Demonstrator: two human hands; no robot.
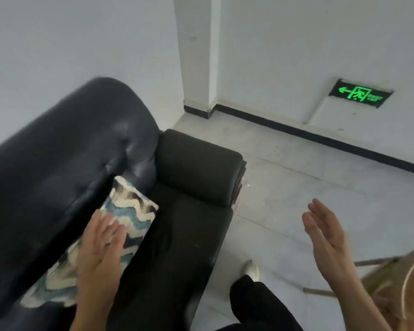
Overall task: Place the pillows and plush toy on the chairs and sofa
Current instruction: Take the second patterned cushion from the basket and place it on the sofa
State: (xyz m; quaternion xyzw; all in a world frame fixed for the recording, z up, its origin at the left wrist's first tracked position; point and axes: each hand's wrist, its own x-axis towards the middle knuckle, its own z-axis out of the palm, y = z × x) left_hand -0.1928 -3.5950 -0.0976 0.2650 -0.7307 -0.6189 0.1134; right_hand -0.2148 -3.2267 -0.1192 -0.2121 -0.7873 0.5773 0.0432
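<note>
A pillow [127,211] with a wavy blue, cream and black pattern leans against the backrest of a dark leather sofa [65,149], standing on the seat. My left hand [101,249] lies flat on the pillow's front, fingers spread, pressing rather than gripping. My right hand [328,240] hovers over the floor to the right of the sofa, palm turned inward, fingers straight and holding nothing. No plush toy is visible.
The sofa's armrest [198,166] borders grey floor tiles [296,187]. A wooden chair [392,278] shows at the lower right edge. My leg and white shoe [251,271] stand beside the sofa front. A green exit sign [360,93] sits low on the white wall.
</note>
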